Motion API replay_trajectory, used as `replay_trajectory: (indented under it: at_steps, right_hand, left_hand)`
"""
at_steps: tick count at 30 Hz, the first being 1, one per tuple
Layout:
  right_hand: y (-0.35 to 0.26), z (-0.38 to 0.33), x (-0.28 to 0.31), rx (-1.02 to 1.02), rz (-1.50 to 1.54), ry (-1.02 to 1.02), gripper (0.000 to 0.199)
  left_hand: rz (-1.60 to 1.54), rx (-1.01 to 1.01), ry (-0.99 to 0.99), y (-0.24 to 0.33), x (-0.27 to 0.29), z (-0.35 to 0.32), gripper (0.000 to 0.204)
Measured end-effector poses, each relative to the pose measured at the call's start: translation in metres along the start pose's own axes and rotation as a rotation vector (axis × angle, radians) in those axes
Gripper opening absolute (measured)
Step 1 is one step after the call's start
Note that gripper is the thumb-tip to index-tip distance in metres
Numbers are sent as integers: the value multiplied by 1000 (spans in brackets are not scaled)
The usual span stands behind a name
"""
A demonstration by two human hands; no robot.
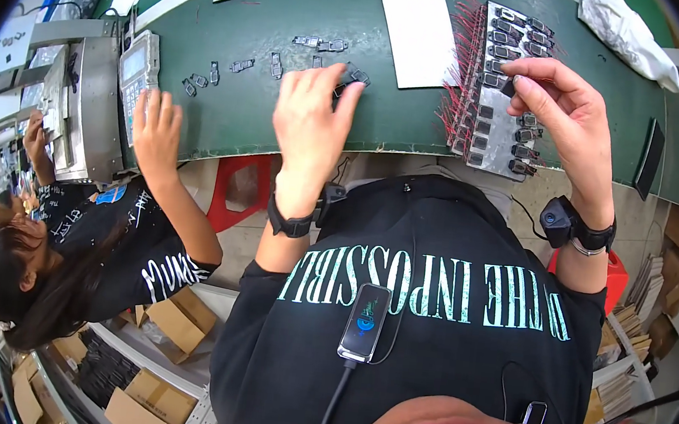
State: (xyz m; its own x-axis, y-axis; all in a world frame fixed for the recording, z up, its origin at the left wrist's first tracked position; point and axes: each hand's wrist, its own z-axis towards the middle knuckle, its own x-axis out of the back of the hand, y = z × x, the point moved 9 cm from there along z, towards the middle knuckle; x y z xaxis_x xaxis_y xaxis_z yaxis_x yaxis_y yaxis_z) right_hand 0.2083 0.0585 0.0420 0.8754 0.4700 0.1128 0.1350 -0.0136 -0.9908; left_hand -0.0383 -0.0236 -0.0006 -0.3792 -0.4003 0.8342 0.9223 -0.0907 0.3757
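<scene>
My left hand [309,122] is over the green table, thumb and fingers closed around a small black part that is mostly hidden by them. Another small black framed part [360,75] lies just beyond its fingertips. My right hand [569,112] pinches a small dark square piece [509,87] between thumb and forefinger, over a grey metal tray [496,158]. Rows of black framed parts [502,39] sit on that tray. Thin red wires [464,68] stick out along its left side, and some show at its right edge.
Several black parts [276,65] are scattered on the green table [295,9]. A white board [416,38] lies left of the tray. At the left, a co-worker's hand [155,130] is near a grey machine with a keypad [137,71]. A dark flat bar [649,159] lies far right.
</scene>
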Motion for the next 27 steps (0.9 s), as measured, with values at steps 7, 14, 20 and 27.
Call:
replay_trajectory:
  at_steps: [7, 14, 20, 27]
  right_hand:
    - [8, 7, -4, -63, -40, -100, 20]
    - [30, 9, -24, -154, 123, -92, 13]
    - [21, 20, -50, -95, 251, -23, 14]
    - [25, 19, -37, -58, 270, 132, 15]
  left_hand:
    - [105, 36, -157, -9, 4, 1, 21]
    - [122, -49, -58, -14, -4, -6, 19]
    - [-369, 113, -76, 19, -11, 21, 23]
    - [-1263, 370, -134, 57, -45, 31, 31]
